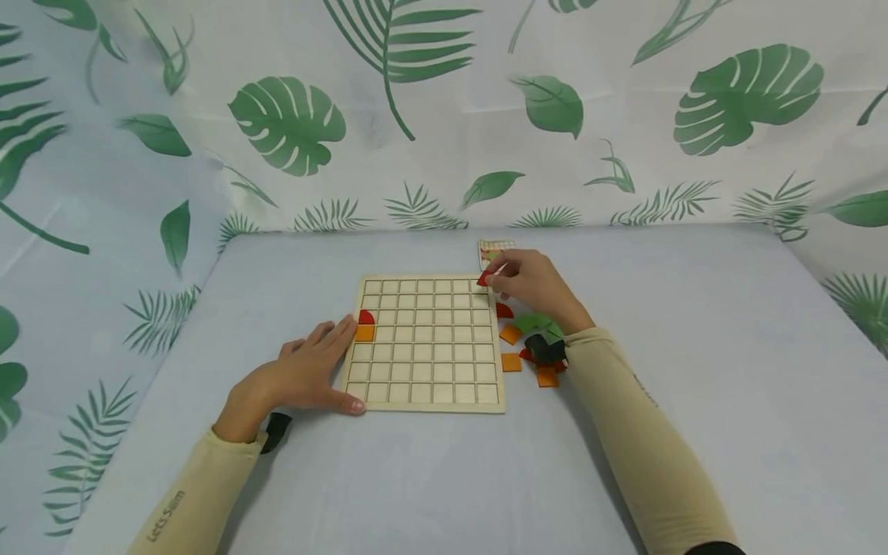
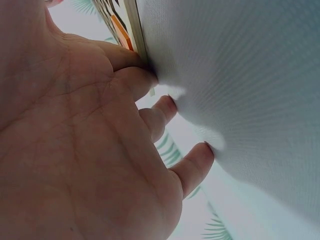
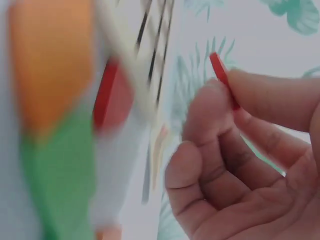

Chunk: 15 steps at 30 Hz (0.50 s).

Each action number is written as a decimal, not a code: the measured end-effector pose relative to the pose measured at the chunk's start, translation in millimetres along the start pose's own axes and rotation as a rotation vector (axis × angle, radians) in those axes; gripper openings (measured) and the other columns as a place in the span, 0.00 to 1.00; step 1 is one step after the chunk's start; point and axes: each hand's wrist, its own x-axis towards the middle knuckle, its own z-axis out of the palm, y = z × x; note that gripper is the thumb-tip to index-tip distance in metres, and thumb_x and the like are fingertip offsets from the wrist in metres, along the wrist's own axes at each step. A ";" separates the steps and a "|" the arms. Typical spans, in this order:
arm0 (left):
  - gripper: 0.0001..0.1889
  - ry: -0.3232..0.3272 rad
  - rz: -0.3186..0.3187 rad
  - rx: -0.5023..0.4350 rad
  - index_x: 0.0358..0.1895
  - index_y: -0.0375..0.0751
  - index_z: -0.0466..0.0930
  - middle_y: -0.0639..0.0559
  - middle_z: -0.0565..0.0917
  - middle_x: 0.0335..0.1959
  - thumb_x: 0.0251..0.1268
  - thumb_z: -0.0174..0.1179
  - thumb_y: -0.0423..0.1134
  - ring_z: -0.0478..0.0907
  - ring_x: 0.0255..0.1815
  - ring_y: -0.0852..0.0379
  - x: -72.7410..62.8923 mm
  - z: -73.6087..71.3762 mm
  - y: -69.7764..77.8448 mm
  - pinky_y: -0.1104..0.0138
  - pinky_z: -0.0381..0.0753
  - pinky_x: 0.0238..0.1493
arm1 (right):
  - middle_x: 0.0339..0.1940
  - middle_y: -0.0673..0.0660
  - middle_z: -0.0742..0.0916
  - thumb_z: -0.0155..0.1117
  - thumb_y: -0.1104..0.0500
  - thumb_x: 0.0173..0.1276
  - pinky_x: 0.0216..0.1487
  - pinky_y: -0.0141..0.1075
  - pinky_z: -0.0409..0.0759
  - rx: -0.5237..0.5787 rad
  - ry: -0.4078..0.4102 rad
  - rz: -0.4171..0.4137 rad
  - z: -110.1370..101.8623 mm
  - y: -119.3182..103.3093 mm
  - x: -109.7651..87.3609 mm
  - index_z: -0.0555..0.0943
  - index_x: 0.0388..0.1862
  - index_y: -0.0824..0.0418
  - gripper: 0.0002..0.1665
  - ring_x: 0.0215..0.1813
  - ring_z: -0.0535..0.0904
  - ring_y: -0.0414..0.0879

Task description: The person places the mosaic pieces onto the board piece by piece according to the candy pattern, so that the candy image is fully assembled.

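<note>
My right hand (image 1: 530, 287) pinches a red quarter-round tile (image 1: 483, 278) between thumb and fingertips, over the top right corner of a wooden grid board (image 1: 416, 409). In the right wrist view the red tile (image 3: 223, 77) shows edge-on between thumb and forefinger. At the board's left edge, my left hand (image 1: 305, 374) lies with fingers spread, the thumb on the lower left corner. Its fingertips touch the tablecloth beside the board in the left wrist view. An orange square tile (image 1: 364, 333) sits in the left column, with a red quarter-round tile (image 1: 366, 317) directly above it.
Right of the board lie loose tiles: orange squares (image 1: 511, 362), green pieces (image 1: 537, 324) and a red piece (image 1: 504, 311), some hidden by the right wrist. Behind the board's top right corner is a small printed pattern card (image 1: 488, 248). Leaf-printed cloth (image 1: 444, 116) hangs behind the table.
</note>
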 end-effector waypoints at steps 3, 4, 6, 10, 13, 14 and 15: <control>0.70 0.005 -0.004 0.005 0.88 0.35 0.37 0.39 0.41 0.90 0.58 0.76 0.67 0.38 0.87 0.30 1.3 -0.8 0.6 0.29 0.46 0.76 | 0.37 0.65 0.90 0.63 0.63 0.78 0.46 0.47 0.81 0.086 -0.019 -0.022 10.5 -14.6 0.0 0.88 0.51 0.64 0.10 0.38 0.85 0.60; 0.70 0.007 -0.004 0.005 0.88 0.35 0.37 0.39 0.41 0.90 0.58 0.76 0.67 0.39 0.87 0.30 1.3 -1.1 1.0 0.28 0.46 0.76 | 0.38 0.66 0.90 0.63 0.64 0.79 0.48 0.48 0.81 0.111 -0.033 -0.027 15.0 -19.7 -0.4 0.88 0.52 0.64 0.10 0.40 0.85 0.60; 0.70 0.006 -0.002 0.003 0.88 0.35 0.38 0.39 0.41 0.90 0.58 0.77 0.67 0.39 0.87 0.30 0.8 -1.3 1.4 0.28 0.46 0.76 | 0.37 0.66 0.90 0.62 0.63 0.80 0.51 0.49 0.82 0.151 -0.079 -0.046 25.8 -29.1 -1.3 0.88 0.53 0.65 0.11 0.41 0.85 0.61; 0.71 -0.001 -0.007 -0.004 0.88 0.35 0.38 0.39 0.41 0.89 0.57 0.77 0.67 0.39 0.87 0.30 -2.4 -1.6 1.5 0.28 0.46 0.75 | 0.38 0.64 0.90 0.61 0.64 0.81 0.51 0.47 0.83 0.190 -0.190 -0.086 51.6 -45.5 -3.7 0.87 0.55 0.65 0.12 0.43 0.86 0.60; 0.71 0.003 -0.007 -0.015 0.88 0.35 0.38 0.39 0.42 0.90 0.56 0.77 0.68 0.39 0.87 0.30 -3.5 -1.3 0.6 0.28 0.46 0.75 | 0.38 0.61 0.90 0.62 0.65 0.80 0.48 0.43 0.83 0.195 -0.244 -0.119 70.1 -55.7 -4.9 0.88 0.54 0.65 0.11 0.42 0.86 0.56; 0.71 0.006 -0.005 -0.020 0.88 0.35 0.39 0.39 0.42 0.90 0.56 0.77 0.68 0.39 0.87 0.30 -3.3 -1.4 0.3 0.28 0.45 0.75 | 0.38 0.60 0.90 0.62 0.66 0.80 0.47 0.41 0.83 0.194 -0.260 -0.134 75.6 -58.3 -5.2 0.88 0.53 0.66 0.10 0.41 0.87 0.55; 0.71 0.009 0.002 -0.021 0.88 0.35 0.39 0.39 0.42 0.90 0.56 0.76 0.69 0.39 0.86 0.30 -2.8 -1.0 -0.2 0.27 0.46 0.75 | 0.37 0.58 0.90 0.62 0.66 0.79 0.47 0.39 0.82 0.185 -0.271 -0.143 81.0 -60.2 -5.2 0.88 0.52 0.66 0.10 0.40 0.86 0.52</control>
